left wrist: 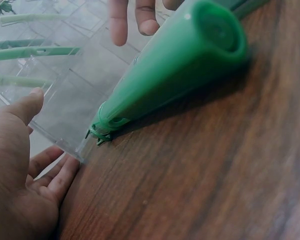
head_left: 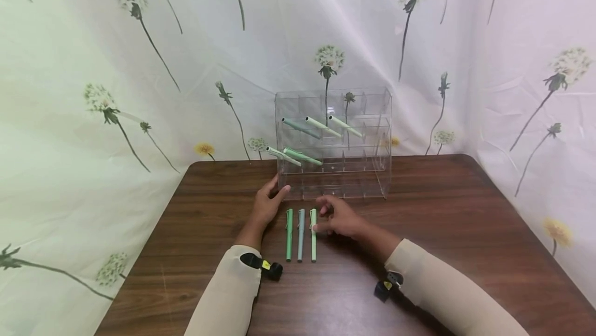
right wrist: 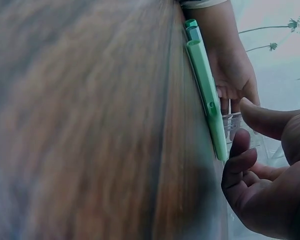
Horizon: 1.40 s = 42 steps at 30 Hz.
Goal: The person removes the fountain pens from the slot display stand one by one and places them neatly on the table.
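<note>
A clear pen organizer (head_left: 335, 183) stands at the back of the table with several pens slanting out of its compartments. My left hand (head_left: 267, 205) holds its lower left corner, thumb in front and fingers round the side. Three capped pens lie side by side before it: a green pen (head_left: 289, 235), a grey-blue pen (head_left: 301, 235) and a light green pen (head_left: 313, 245). Just right of the light green pen is my right hand (head_left: 343, 218), its thumb at the pen's edge. In the right wrist view the right fingers (right wrist: 240, 167) are loosely bent, with nothing between them and the thumb.
In the organizer's upper tier lean a teal pen (head_left: 300, 128) and two pale green pens; the tier below holds a pale pen (head_left: 284, 156) and a green pen (head_left: 302, 157). A flower-printed curtain (head_left: 186, 67) hangs behind the brown wooden table (head_left: 442, 212).
</note>
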### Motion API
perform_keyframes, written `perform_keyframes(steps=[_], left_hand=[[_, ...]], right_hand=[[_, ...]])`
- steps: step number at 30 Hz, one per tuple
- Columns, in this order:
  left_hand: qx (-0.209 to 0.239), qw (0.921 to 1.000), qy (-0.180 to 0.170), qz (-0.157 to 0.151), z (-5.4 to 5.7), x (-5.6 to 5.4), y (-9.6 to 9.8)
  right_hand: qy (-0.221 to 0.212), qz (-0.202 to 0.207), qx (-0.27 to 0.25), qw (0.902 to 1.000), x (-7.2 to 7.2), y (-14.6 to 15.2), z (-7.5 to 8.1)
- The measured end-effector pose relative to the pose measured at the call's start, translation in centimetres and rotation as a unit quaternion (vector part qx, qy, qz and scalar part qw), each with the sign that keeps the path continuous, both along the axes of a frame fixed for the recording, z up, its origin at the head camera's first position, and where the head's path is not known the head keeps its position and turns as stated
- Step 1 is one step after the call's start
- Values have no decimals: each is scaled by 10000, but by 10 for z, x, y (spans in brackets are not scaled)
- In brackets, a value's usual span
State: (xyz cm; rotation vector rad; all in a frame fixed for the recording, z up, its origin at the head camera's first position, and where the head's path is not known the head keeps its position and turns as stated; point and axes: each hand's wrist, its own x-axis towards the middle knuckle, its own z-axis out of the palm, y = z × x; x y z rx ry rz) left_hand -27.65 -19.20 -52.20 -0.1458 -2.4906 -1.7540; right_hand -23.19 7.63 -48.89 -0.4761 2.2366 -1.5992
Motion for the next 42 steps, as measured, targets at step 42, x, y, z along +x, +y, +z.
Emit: perform_keyframes(steps=[42], left_hand=[[194, 9996, 200, -106, 3, 2, 2]], right_hand=[[691, 132, 531, 9961, -32, 14, 63]])
